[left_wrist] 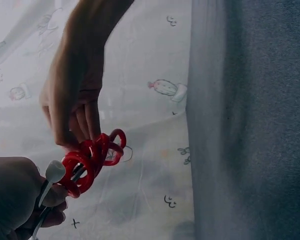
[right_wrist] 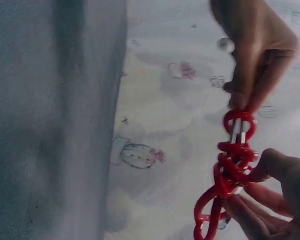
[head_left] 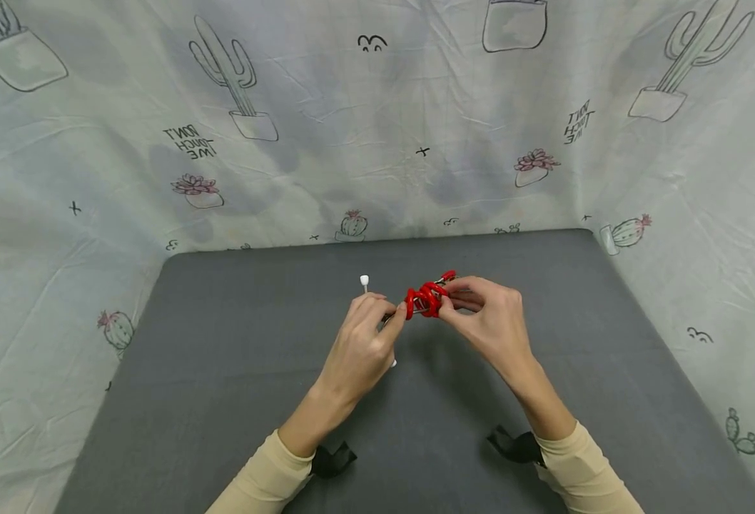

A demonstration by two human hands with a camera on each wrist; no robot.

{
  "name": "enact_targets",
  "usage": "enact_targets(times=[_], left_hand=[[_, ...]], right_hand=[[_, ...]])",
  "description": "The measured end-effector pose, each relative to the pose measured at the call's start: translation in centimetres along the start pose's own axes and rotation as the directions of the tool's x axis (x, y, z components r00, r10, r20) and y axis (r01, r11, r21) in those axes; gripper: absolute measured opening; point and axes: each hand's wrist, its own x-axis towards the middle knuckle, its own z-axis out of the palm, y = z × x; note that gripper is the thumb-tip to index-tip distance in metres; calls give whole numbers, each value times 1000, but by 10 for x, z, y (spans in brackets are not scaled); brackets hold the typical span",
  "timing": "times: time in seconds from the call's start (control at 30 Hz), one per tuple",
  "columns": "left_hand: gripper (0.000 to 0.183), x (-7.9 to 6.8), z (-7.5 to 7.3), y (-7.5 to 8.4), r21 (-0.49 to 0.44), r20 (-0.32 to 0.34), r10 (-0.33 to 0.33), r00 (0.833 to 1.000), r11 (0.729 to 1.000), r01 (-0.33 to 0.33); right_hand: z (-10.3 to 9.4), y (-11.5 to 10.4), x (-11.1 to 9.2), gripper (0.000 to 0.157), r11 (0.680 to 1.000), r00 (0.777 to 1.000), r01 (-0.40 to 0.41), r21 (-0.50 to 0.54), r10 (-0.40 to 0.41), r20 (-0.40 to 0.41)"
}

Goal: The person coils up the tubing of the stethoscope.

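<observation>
A tangle of glossy red loops (head_left: 425,300) around silvery metal bars is held up between both hands, over the far half of the table. My left hand (head_left: 365,344) pinches its left end between thumb and fingers. From the right, my right hand (head_left: 494,325) grips the loops with thumb and fingertips. One red loop (right_wrist: 205,220) sticks out past the right fingers in the right wrist view. A thin stem with a white knob (left_wrist: 55,171) juts from the left hand, and another white tip (head_left: 393,363) shows below that hand. The left palm hides the stem's middle.
A dark grey table (head_left: 236,421) lies under the hands. Pale cloth walls (head_left: 365,107) with cactus drawings rise behind it and at both sides. Black straps (head_left: 334,460) hang at both wrists, near the cream sleeves (head_left: 265,475).
</observation>
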Motion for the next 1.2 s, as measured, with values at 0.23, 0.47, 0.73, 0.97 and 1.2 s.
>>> enact_targets(times=[0.23,0.47,0.73,0.97,1.2], left_hand=[[32,-1,0,1,-20,-1,-16,1000,1000,16],[41,-2,-2,-2,-75,-25,-7,1000,997,5],[39,-3,-5,-7,-113,-10,-5,1000,994,4],[32,-3,-9,-10,-97,62,-47,997,994,53],[22,-3,-7,-15,-110,135,-109,985,986,124]], right_hand=[[2,7,2,21,998,999,22,57,-20,-29],[-14,8,7,18,963,990,-120,239,97,104],[-27,17,11,14,917,950,-248,313,168,262],[-26,21,11,19,921,929,-243,305,131,345],[-13,24,14,21,959,930,-175,222,87,357]])
